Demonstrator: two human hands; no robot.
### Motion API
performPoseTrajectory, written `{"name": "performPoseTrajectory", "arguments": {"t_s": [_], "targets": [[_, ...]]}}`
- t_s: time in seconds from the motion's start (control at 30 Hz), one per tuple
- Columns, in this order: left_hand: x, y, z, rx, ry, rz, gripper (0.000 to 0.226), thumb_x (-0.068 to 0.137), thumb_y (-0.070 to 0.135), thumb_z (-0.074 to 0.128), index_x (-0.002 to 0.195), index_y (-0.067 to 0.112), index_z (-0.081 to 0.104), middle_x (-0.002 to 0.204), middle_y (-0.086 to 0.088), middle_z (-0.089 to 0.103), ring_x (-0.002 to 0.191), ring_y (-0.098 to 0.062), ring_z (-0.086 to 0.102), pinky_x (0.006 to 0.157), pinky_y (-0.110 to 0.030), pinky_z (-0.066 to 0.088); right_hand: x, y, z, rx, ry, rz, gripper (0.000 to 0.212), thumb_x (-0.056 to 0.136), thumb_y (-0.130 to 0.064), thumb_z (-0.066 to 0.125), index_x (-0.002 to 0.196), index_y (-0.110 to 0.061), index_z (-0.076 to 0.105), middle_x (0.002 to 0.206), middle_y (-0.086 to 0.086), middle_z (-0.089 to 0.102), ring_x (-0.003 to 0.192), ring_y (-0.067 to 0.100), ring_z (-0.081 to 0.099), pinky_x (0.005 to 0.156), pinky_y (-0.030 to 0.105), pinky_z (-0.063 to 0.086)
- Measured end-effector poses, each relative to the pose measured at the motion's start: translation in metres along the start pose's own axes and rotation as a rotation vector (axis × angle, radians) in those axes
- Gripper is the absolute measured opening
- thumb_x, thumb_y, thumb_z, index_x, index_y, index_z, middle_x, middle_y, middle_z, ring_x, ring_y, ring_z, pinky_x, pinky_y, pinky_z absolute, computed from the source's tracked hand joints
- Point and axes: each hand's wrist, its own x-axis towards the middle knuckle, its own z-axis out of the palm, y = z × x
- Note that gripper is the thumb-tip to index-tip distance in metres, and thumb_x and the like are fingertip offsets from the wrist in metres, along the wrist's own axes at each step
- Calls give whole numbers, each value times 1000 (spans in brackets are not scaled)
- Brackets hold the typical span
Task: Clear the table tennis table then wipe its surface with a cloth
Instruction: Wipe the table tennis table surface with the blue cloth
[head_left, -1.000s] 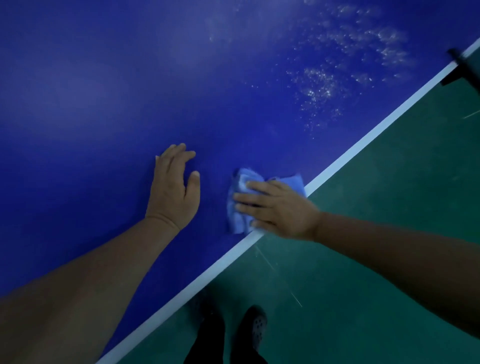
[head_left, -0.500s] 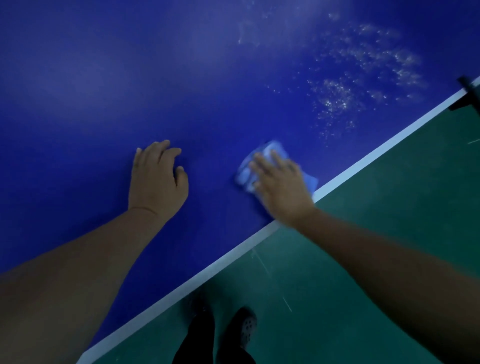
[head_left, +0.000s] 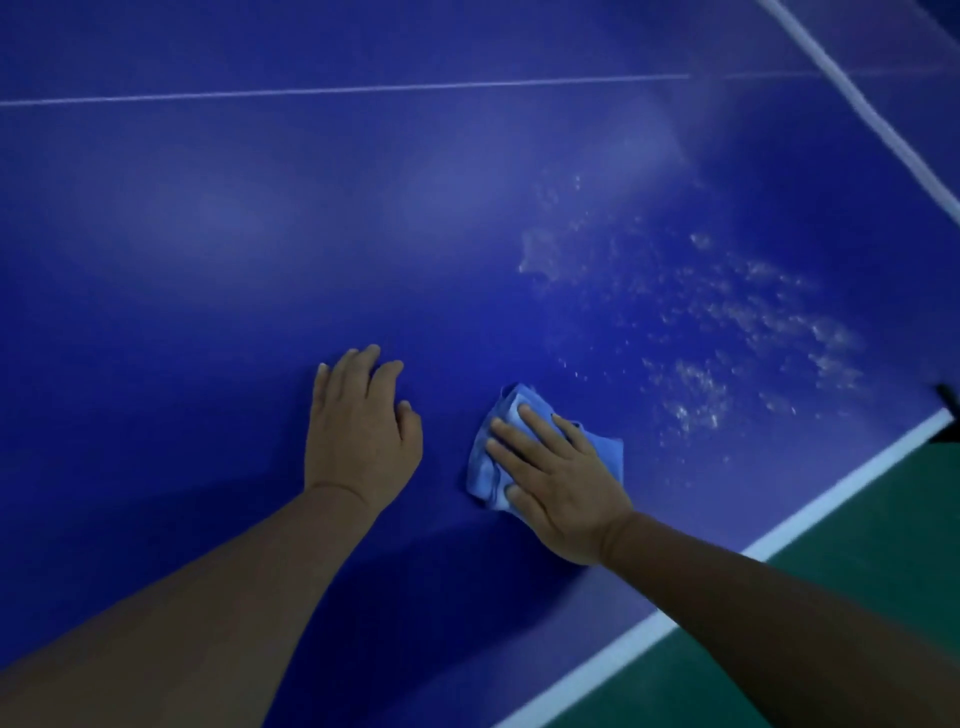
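Head view of a blue table tennis surface (head_left: 260, 260) during wiping. The right hand (head_left: 563, 483) lies palm-down on a crumpled light-blue cloth (head_left: 485, 467), its fingers (head_left: 511, 434) straight, slightly spread and pressing the fabric flat against the surface. The cloth sits near the white edge stripe (head_left: 727, 564), its folds showing beyond the fingertips and to the right of the hand. The left hand (head_left: 358, 434) rests on the bare surface just beside the cloth, apart from it; its fingers (head_left: 363, 364) are close together and gently bent, the thumb held out to the side, holding nothing. A patch of pale speckled residue (head_left: 727, 332) lies beyond and to the right of the cloth. A thin white centre line (head_left: 311, 93) crosses the far part of the surface; green floor (head_left: 857, 545) shows past the edge.
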Motion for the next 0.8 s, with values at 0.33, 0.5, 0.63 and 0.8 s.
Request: {"name": "performPoseTrajectory", "arguments": {"t_s": [0.33,0.5,0.63,0.8], "targets": [[93,27,24,-28,133,-182,50,94,24,44,140,4,51,155,-14,37,148,-30,24,124,-45,3,140,122,-39,-48,9,-258,51,105,-39,26,151,-23,38,162,-7,26,153,21,13,120,46,14],[135,42,40,70,217,-321,58,90,28,41,141,3,49,155,-16,38,148,-33,26,123,-50,7,235,165,-61,-37,30,-305,52,103,-38,27,150,-23,41,161,-5,30,151,24,19,118,47,20],[145,43,48,159,198,-412,63,94,41,31,145,6,45,157,-15,34,149,-30,20,123,-52,7,303,202,-77,-87,28,-297,50,106,-36,31,154,-26,32,163,-9,22,153,19,11,119,44,14],[146,42,51,223,204,-390,63,95,41,30,144,5,46,156,-17,33,149,-32,22,122,-51,9,336,205,-83,-84,92,-173,52,104,-39,25,154,-27,31,163,-9,24,152,21,13,118,47,17]]}}
